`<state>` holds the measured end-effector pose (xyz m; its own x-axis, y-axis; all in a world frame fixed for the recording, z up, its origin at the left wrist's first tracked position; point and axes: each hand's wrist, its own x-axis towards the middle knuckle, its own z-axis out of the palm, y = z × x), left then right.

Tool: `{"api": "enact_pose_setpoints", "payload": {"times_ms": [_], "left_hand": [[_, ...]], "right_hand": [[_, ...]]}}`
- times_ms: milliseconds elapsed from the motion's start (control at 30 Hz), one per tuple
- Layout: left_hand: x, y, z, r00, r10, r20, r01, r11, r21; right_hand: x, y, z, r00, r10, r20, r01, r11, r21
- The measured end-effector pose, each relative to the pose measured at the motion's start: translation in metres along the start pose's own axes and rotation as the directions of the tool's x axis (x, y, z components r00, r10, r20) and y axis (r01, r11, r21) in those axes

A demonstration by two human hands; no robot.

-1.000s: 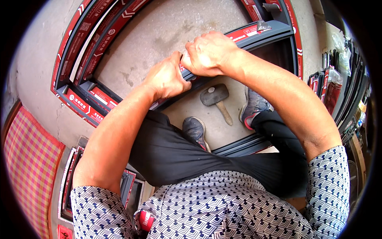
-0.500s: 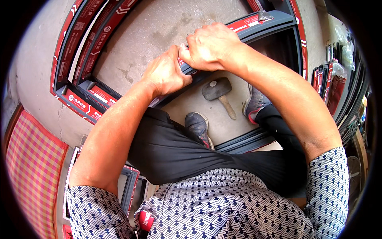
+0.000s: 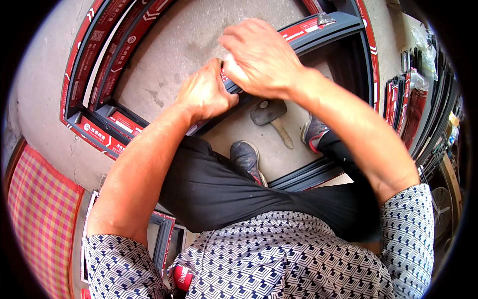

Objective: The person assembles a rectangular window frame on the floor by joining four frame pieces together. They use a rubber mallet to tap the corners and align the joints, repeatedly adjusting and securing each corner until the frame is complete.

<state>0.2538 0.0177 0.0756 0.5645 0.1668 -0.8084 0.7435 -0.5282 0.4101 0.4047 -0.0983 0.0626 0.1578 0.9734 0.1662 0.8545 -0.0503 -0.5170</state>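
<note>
My left hand point(image 3: 204, 93) is wrapped round a dark grey frame bar point(image 3: 343, 25) with red-and-white protective film, which crosses a large frame of similar bars. Right beside it, my right hand point(image 3: 264, 62) is over the same bar, its thumb side close to my left thumb. Motion blurs the right fingers, and whether they touch the bar cannot be made out. Both hands hide the bar's middle. A black-headed mallet point(image 3: 269, 112) with a wooden handle lies on the concrete floor below the bar, near my shoes.
The frame's left side point(image 3: 94, 60) has several film-covered bars. More grey bars point(image 3: 308, 174) lie across near my feet. Stacked profiles point(image 3: 430, 109) and plastic wrap stand at the right. A checked cloth point(image 3: 42, 199) is at the lower left, a smaller frame point(image 3: 162, 234) beside my leg.
My right hand has risen a little off its earlier grip and appears larger and blurred. My left hand keeps its hold. The view has shifted slightly.
</note>
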Motion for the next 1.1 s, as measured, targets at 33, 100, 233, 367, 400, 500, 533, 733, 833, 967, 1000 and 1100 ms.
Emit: {"api": "enact_pose_setpoints", "payload": {"times_ms": [33,100,233,367,400,500,533,733,833,967,1000,1100], "left_hand": [[0.000,-0.003,0.001,1.000,0.007,-0.005,-0.007,1.000,-0.002],[-0.002,-0.004,0.002,1.000,0.004,-0.021,-0.004,1.000,-0.013],[-0.003,0.004,-0.001,0.999,0.021,-0.027,-0.021,1.000,-0.008],[-0.003,-0.002,-0.001,0.999,0.030,-0.036,-0.030,0.999,-0.010],[-0.001,-0.003,0.002,0.998,0.043,-0.048,-0.044,0.999,-0.014],[-0.007,0.005,-0.002,1.000,0.012,-0.015,-0.013,1.000,-0.026],[-0.005,0.004,-0.003,0.999,0.023,-0.030,-0.023,1.000,-0.015],[-0.004,-0.001,-0.002,0.998,0.047,-0.030,-0.048,0.998,-0.030],[-0.005,-0.002,-0.005,0.999,0.043,0.007,-0.043,0.999,-0.026],[-0.009,0.003,-0.010,0.999,0.008,0.047,-0.006,1.000,-0.031],[-0.007,0.004,-0.010,0.999,0.016,0.051,-0.014,0.999,-0.040],[-0.007,0.000,-0.007,0.999,0.034,0.020,-0.033,0.998,-0.048]], "right_hand": [[-0.009,-0.009,-0.003,0.974,-0.009,-0.226,0.038,0.991,0.125],[-0.053,-0.030,-0.019,0.971,0.029,-0.237,0.006,0.989,0.145],[-0.179,-0.054,0.000,0.842,0.524,0.126,-0.535,0.842,0.068],[-0.258,-0.073,0.035,0.552,0.694,0.463,-0.692,0.691,-0.210],[-0.267,-0.073,0.041,0.493,0.709,0.504,-0.702,0.666,-0.251],[-0.273,-0.079,0.059,0.407,0.721,0.561,-0.736,0.623,-0.267],[-0.277,-0.077,0.065,0.423,0.724,0.545,-0.753,0.616,-0.232],[-0.261,-0.098,0.018,0.441,0.753,0.488,-0.858,0.513,-0.017],[-0.239,-0.102,-0.039,0.420,0.780,0.464,-0.880,0.475,-0.002],[-0.180,-0.095,-0.110,0.547,0.744,0.382,-0.836,0.509,0.205],[-0.159,-0.088,-0.123,0.640,0.695,0.329,-0.768,0.587,0.255],[-0.087,-0.064,-0.147,0.814,0.497,0.300,-0.559,0.812,0.171]]}}
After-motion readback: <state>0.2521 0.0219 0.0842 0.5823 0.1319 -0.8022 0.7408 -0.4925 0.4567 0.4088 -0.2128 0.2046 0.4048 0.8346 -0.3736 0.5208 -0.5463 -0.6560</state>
